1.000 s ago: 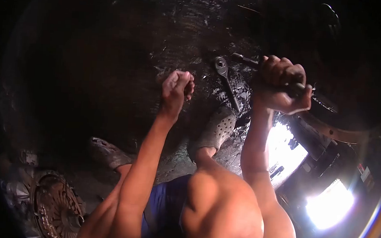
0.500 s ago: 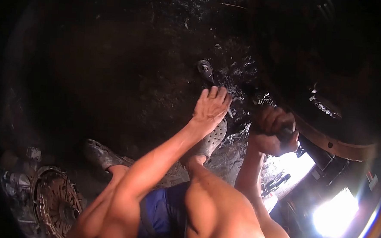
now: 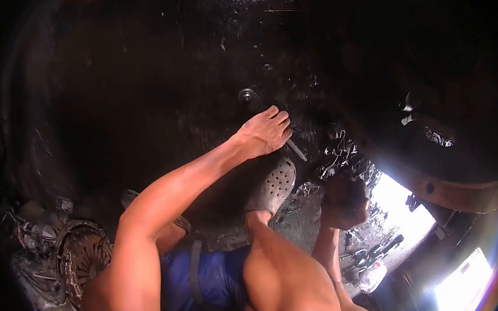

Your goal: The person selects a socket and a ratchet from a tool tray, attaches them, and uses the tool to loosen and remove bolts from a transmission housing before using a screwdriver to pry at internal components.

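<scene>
My left hand point(image 3: 266, 132) is closed around the handle of a ratchet wrench point(image 3: 298, 149) low over the dark ground. The wrench's round head point(image 3: 247, 96) shows beyond my fingers, and the bare handle end sticks out on the near side. In shadow to the right, my right hand point(image 3: 345, 203) is a fist; what it grips is too dark to make out. A grey perforated clog point(image 3: 278, 185) on my foot sits just below the wrench handle.
A large dark round part with a brown rim point(image 3: 461, 196) overhangs the right side. Lower left lies a rusty clutch pressure plate point(image 3: 86, 257) among metal parts. Several dark tools point(image 3: 376, 249) lie at the lower right, close to bright light patches.
My left hand has gone from lying over the wrench handle to being wrapped around it, and the wrench head has shifted left. My right fist has moved lower, into shadow. The view has shifted too.
</scene>
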Motion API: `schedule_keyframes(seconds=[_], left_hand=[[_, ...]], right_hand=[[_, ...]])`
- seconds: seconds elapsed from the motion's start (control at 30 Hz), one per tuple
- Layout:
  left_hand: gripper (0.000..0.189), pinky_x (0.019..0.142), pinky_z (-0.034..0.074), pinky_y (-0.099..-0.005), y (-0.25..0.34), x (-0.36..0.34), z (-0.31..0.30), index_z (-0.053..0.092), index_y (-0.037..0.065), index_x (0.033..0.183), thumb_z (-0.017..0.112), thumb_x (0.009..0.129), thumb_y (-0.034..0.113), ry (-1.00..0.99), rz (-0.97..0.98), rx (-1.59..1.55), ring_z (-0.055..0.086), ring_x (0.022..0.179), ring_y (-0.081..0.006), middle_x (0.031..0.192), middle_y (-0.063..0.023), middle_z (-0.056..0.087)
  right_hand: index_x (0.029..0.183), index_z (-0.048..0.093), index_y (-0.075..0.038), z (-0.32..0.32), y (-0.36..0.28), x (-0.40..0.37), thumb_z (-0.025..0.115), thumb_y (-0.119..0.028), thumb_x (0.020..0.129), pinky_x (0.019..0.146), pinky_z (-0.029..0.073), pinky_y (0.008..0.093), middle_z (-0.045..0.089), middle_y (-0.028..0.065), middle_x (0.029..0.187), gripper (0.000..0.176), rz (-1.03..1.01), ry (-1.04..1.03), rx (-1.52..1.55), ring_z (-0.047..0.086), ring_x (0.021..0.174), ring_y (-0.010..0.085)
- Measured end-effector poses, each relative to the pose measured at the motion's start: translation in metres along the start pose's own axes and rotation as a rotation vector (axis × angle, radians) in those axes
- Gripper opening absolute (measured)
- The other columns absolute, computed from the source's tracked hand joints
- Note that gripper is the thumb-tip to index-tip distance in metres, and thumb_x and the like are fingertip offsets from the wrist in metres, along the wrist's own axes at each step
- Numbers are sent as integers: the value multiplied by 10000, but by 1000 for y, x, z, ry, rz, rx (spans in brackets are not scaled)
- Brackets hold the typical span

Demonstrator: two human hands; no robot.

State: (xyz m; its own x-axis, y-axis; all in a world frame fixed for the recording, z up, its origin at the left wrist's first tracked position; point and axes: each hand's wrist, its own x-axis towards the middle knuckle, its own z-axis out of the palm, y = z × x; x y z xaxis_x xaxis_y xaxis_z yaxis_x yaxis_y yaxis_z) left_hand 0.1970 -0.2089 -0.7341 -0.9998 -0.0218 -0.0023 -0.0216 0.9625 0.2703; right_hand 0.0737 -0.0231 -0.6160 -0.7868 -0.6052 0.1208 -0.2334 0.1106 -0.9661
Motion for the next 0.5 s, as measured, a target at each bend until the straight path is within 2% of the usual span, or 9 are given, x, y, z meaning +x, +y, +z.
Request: schedule_keyframes(seconds=[0.03,0.1,0.13,0.2,0.23,0.33,0.4,0.47,0.5], left_hand=[[168,879,420,-361,-4,0,-5,680,110,990,572,871,158,23,-5,-39,561,1002,-206,950,-60,601],[202,868,432,-368,-10,-4,-16,671,102,1045,562,883,154,59,-21,-123,583,990,-227,975,-82,597],[221,852,441,-372,-11,-4,-21,659,99,1074,567,880,149,5,-78,-237,589,980,-242,987,-95,592],[268,821,460,-380,-18,-2,-32,635,93,1131,575,875,140,-92,-190,-452,601,961,-273,1010,-121,582],[285,805,466,-382,-19,-4,-35,624,92,1148,580,870,135,-71,-156,-467,601,952,-283,1020,-129,577],[289,762,481,-385,-16,-16,-53,621,82,1130,607,845,123,-2,-77,-475,611,905,-289,1025,-138,578],[172,758,486,-367,-11,-21,-58,667,65,982,600,841,136,-9,-12,-382,620,912,-252,959,-98,612],[136,755,492,-353,-8,-28,-82,681,59,904,597,836,142,-64,-11,-344,623,904,-231,923,-78,625],[132,754,495,-347,-8,-34,-91,684,58,880,595,832,143,-72,-19,-356,625,895,-225,912,-71,629]], right_hand=[[663,527,-8,-3,0,2,448,-377,958,484,381,336,486,81,588,479,28,8,22,482,510,201],[671,549,2,-8,-4,5,504,-402,932,486,384,333,503,86,595,483,216,-84,584,489,511,196],[739,592,20,-11,-5,9,602,-455,874,498,386,318,517,96,615,494,141,-183,82,506,544,195],[993,626,36,-2,-9,29,713,-463,835,548,451,318,575,119,755,530,137,-416,-404,566,637,212],[1131,614,40,11,-15,40,760,-445,822,553,467,294,598,116,851,593,107,-519,-599,578,673,184],[1158,634,7,33,-17,45,832,-319,776,633,521,333,614,130,970,540,151,-489,-689,613,741,209],[1175,652,-6,36,-17,52,808,-353,797,756,535,404,644,179,1026,537,163,-715,-803,645,841,318],[1178,669,-30,50,-23,54,762,-321,851,828,541,434,680,184,1024,447,398,-853,-770,668,930,374],[1174,673,-35,52,-20,51,759,-309,854,829,542,431,685,180,1009,429,340,-926,-731,671,931,372]])
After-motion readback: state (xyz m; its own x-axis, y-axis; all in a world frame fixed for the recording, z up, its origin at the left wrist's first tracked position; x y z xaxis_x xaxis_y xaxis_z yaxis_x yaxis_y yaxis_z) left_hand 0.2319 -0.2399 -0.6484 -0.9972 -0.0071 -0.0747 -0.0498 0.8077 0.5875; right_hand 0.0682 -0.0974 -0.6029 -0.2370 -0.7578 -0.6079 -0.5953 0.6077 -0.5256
